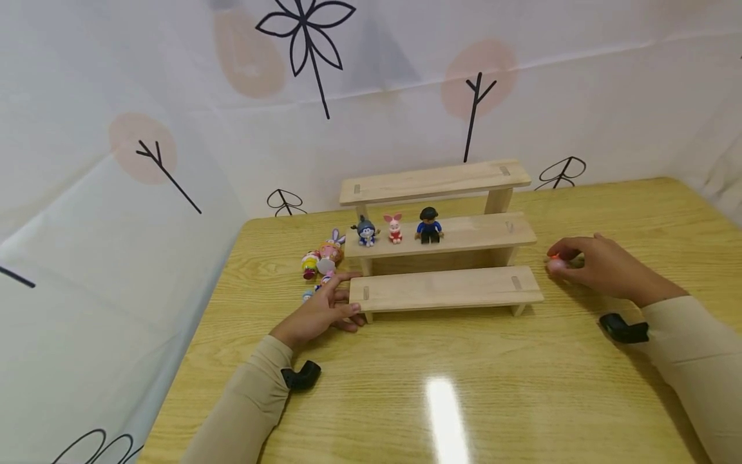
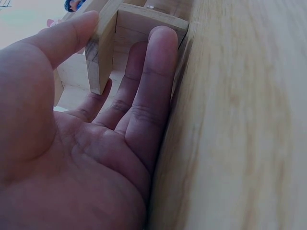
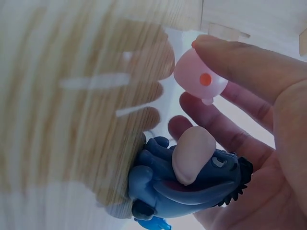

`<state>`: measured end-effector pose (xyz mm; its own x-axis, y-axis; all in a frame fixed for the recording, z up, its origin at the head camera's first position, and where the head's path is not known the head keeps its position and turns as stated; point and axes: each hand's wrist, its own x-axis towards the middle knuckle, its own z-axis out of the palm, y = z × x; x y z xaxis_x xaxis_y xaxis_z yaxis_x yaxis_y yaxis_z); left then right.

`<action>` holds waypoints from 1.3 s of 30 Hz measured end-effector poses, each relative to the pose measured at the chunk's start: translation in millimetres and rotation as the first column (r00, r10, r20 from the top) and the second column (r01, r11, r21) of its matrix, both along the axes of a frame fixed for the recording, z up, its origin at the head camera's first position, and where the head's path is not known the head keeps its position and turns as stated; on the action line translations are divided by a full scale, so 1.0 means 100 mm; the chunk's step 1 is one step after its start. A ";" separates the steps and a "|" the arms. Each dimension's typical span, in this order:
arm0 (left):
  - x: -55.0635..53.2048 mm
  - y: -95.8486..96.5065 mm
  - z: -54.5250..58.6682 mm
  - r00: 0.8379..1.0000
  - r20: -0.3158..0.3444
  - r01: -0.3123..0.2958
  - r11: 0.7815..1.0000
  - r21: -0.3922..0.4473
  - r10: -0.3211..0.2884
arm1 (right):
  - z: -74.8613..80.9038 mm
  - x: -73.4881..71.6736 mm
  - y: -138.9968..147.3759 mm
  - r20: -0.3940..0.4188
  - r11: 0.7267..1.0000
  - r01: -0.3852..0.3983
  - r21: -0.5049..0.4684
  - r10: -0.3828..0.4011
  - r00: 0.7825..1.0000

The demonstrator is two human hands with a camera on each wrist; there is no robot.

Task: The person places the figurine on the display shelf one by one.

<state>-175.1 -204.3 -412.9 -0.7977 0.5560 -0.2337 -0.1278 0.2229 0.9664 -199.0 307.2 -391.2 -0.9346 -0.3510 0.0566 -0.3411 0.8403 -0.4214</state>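
My left hand [image 1: 319,312] grips the left end of a three-step wooden display stand [image 1: 446,290] at its lowest board. In the left wrist view the thumb lies against the board's top and fingers reach underneath. Out to the right of the stand, my right hand [image 1: 608,267] pinches a small pink toy figure [image 3: 189,72] with orange spots, low over the table. Beside those fingers, a blue donkey figurine [image 3: 187,177] with a pale muzzle shows in the right wrist view; the hand hides it from the head view.
On the middle step sit a dark-blue figurine [image 1: 366,232], a pink piglet figurine [image 1: 395,229] and a toy man in blue [image 1: 429,225]. Several figurines, among them a rabbit-eared one [image 1: 332,250], lie left of the stand on the wooden table [image 1: 371,386]. A patterned cloth [image 1: 394,129] hangs behind.
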 end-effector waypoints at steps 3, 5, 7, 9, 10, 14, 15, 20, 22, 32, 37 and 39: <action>-0.01 0.01 -0.01 1.000 0.002 0.002 1.000 0.011 -0.002 | -0.01 0.01 0.01 -0.012 1.000 0.002 -0.010 -0.003 1.000; -0.02 0.00 -0.02 1.000 0.004 0.002 1.000 0.017 -0.002 | -0.01 0.01 0.00 -0.032 1.000 0.001 -0.014 -0.001 0.999; -0.03 0.00 -0.03 1.000 0.007 -0.002 1.000 0.021 0.001 | 0.00 0.02 0.00 -0.043 1.000 0.004 -0.014 -0.004 0.999; -0.03 0.00 -0.04 1.000 0.012 -0.003 1.000 0.022 0.003 | 0.00 0.02 0.00 -0.042 1.000 0.009 -0.017 -0.010 0.999; -0.03 0.00 -0.04 1.000 0.012 -0.003 1.000 0.023 0.002 | 0.00 0.02 0.00 -0.044 1.000 0.012 -0.018 -0.013 0.999; -0.03 0.00 -0.03 1.000 0.011 -0.002 1.000 0.027 0.002 | 0.01 0.02 0.00 -0.062 1.000 0.023 -0.021 -0.024 0.998; -0.03 0.00 -0.03 1.000 0.011 0.000 1.000 0.027 0.000 | 0.01 0.02 0.00 -0.074 0.999 0.026 -0.020 -0.028 0.997; -0.03 0.00 -0.03 1.000 0.014 0.000 1.000 0.028 0.000 | 0.03 0.01 0.01 -0.122 0.999 0.045 -0.021 -0.047 0.991; -0.03 0.00 -0.03 1.000 0.014 0.002 1.000 0.029 -0.002 | 0.04 0.01 0.00 -0.127 0.998 0.057 -0.028 -0.060 0.990; -0.02 0.00 -0.01 1.000 0.013 0.002 1.000 0.022 -0.002 | 0.10 0.04 -0.06 -0.149 0.993 0.070 -0.093 -0.084 0.985; -0.01 0.00 0.00 1.000 0.010 0.007 1.000 0.015 -0.007 | 0.12 0.04 -0.07 -0.176 0.991 0.084 -0.100 -0.101 0.979; -0.01 0.00 0.00 1.000 0.008 0.005 1.000 0.015 -0.005 | 0.13 0.03 -0.08 -0.187 0.990 0.089 -0.110 -0.109 0.976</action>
